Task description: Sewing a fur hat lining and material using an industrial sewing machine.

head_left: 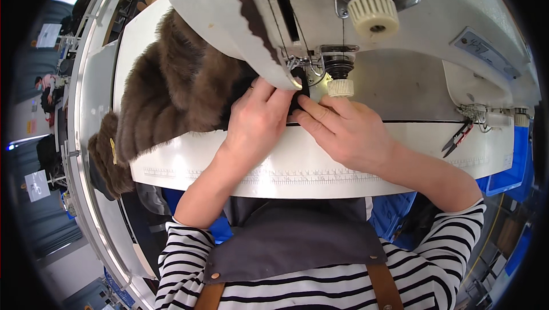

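A white sewing machine (412, 1) stands over its pale table, with its needle area just ahead of my fingertips. Under the needle area lies a strip of black fabric (243, 84), joined to a brown fur piece (171, 75) that spreads to the left. My left hand (260, 118) is closed on the black fabric, its fingertips partly hidden by the machine's pale curved guard. Close on the right, my right hand (346, 132) pinches the fabric's near edge with fingers together. The needle tip itself is hard to make out.
A printed ruler strip (274, 177) runs along the table's front edge. Small thread snips (457, 138) lie at the right, near a blue bin (512, 164). More brown fur (108, 155) hangs over the left edge. A person (47, 87) is far off at left.
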The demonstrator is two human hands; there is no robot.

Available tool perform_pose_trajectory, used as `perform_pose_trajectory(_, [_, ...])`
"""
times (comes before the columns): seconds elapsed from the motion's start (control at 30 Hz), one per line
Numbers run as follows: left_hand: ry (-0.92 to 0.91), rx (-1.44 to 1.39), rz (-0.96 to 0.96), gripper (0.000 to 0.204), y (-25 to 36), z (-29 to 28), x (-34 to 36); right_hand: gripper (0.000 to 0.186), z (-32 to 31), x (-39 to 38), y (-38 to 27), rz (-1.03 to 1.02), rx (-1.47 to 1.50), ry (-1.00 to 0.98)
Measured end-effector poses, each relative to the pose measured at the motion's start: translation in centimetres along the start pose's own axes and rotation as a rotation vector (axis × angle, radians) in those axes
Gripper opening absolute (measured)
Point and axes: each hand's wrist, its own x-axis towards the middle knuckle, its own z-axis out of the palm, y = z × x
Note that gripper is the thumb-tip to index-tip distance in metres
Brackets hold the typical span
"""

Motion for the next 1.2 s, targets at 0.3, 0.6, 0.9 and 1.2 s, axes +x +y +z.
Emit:
perform_pose_trajectory(0.3, [-0.087, 0.299, 0.127, 0.039, 0.8, 0.3, 0.0, 0.032, 0.2, -0.1, 0.8, -0.031, 0.168, 0.001])
perform_pose_trajectory(0.6, [0.065, 0.122, -0.047, 0.019, 1.5, 1.3, -0.5, 0.030, 0.1, -0.3, 1.0, -0.018, 0.185, 0.034])
perform_pose_trajectory(0.9, [0.075, 0.183, -0.028, 0.021, 1.3, 2.2, -0.1, 0.029, 0.1, -0.3, 1.0, -0.020, 0.150, 0.071])
perform_pose_trajectory(1.2, [0.022, 0.175, 0.019, 0.019, 1.1, 1.9, 0.3, 0.006, -1.0, 0.2, 2.3, 0.558, 0.586, -0.020])
